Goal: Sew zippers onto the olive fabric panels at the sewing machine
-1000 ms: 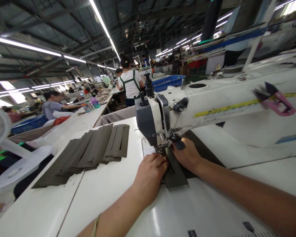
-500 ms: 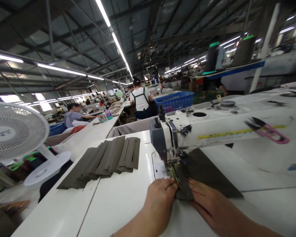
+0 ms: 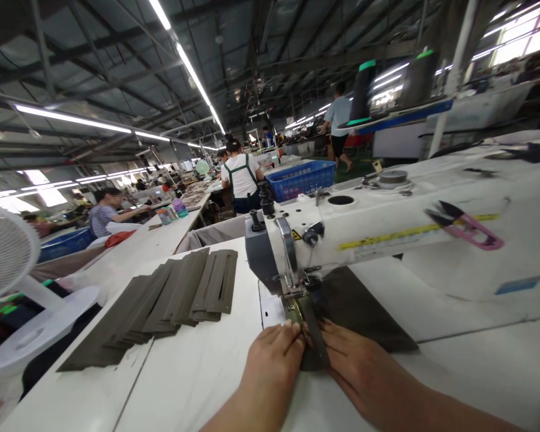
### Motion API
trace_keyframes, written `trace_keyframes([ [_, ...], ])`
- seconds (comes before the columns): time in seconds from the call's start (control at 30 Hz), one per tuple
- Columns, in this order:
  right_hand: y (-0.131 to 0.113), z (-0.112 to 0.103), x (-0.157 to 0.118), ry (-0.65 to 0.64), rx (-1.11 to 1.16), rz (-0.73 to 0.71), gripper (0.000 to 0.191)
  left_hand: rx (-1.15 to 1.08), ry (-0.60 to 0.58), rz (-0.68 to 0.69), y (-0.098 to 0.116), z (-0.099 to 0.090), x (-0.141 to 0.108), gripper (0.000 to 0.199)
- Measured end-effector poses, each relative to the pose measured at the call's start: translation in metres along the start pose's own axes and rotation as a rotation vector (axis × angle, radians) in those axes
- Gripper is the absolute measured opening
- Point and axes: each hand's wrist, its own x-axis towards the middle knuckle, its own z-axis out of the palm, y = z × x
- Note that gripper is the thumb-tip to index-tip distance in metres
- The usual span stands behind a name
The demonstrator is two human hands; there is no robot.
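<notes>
A dark olive fabric panel (image 3: 364,312) lies under the sewing machine head (image 3: 274,252), with a narrow fabric strip (image 3: 314,336) along its left side. A zipper with brassy teeth (image 3: 299,313) runs toward the presser foot. My left hand (image 3: 272,363) is closed, its curled fingertips gripping the zipper's edge just in front of the needle area. Stretched out flat, the fingers of my right hand (image 3: 357,363) press on the panel beside the strip. The needle tip is too small to make out.
Overlapping olive fabric pieces (image 3: 162,300) lie left on the white table (image 3: 184,366). A white fan (image 3: 9,258) stands at the left edge. Pink-handled thread snips (image 3: 472,231) rest on the machine arm. Beyond are a blue crate (image 3: 301,180) and several people at work.
The whole view has swung slightly right, so things sit further left in it. Both hands stay at the fabric by the presser foot. A walking person now shows fully at the back.
</notes>
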Motion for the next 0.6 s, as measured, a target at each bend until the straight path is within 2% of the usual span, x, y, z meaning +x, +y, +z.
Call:
trace_keyframes([
  [0.1, 0.005, 0.004, 0.002, -0.019, 0.036, 0.025, 0.037, -0.022, -0.018, 0.005, -0.001, -0.01, 0.007, 0.029],
  [0.27, 0.012, 0.009, 0.008, -0.01, 0.048, 0.036, 0.036, -0.085, -0.061, -0.017, -0.007, -0.013, 0.016, 0.022],
  [0.4, 0.011, 0.003, 0.007, -0.024, 0.017, 0.037, 0.036, -0.113, -0.089, -0.073, -0.009, -0.016, 0.012, 0.019],
  [0.5, 0.008, 0.0, 0.001, -0.034, -0.05, -0.008, 0.037, -0.118, -0.05, -0.057, -0.008, -0.019, 0.002, 0.024],
  [0.6, 0.006, 0.005, -0.006, -0.008, -0.089, -0.06, 0.04, -0.08, 0.054, 0.06, -0.007, -0.018, -0.005, 0.024],
])
